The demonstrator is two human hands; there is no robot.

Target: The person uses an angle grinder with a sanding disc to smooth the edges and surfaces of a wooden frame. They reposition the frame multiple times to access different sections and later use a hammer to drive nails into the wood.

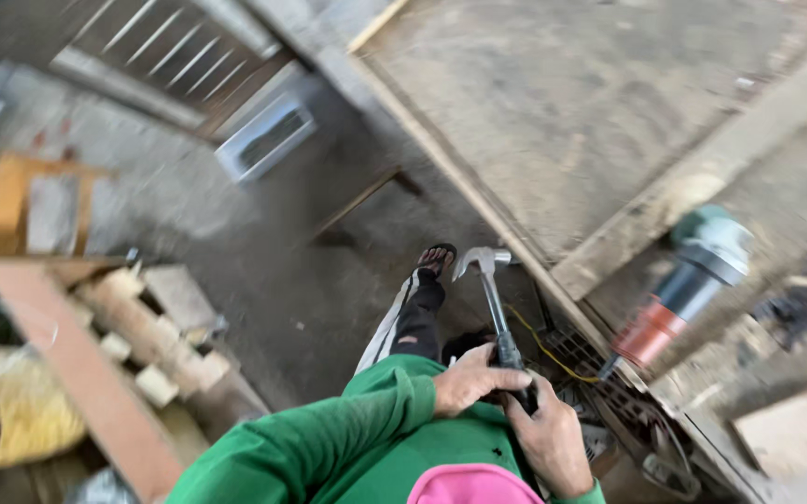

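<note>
both hands meet low in the view, in front of green sleeves [329,443]. the left hand [471,381] is clenched around the black grip of a claw hammer [495,308], and the right hand [553,441] closes its fingers on the grip's lower end. the hammer's steel head points up, above a sandalled foot [436,259] on the concrete floor [273,280]. to the right, an angle grinder [688,285] rests on the wooden desk [571,121]. wood offcuts [147,331] lie at left.

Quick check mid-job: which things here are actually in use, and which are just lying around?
In use: steel claw hammer with black handle, held by left hand and right hand.

Lying about: green-and-orange angle grinder, pale wood offcuts, yellow cord, worn plywood bench top.
</note>
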